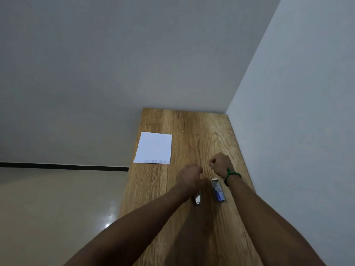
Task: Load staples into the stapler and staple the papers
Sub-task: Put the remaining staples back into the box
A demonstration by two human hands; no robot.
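Observation:
A small silver and red stapler (pixel 197 199) lies on the wooden table (pixel 192 127), partly hidden under my left wrist. A blue staple box (pixel 218 190) lies beside it to the right, its far end open. White papers (pixel 153 148) lie at the table's left edge, farther away. My left hand (pixel 189 174) hovers above the stapler with its fingers curled in. My right hand (pixel 221 164) is a fist just beyond the staple box, a green band on its wrist. I cannot see anything held in either hand; the fingertips are hidden.
The table stands in a corner, with a grey wall behind it and a white wall along its right side. A glossy beige floor lies to the left beyond the table's edge.

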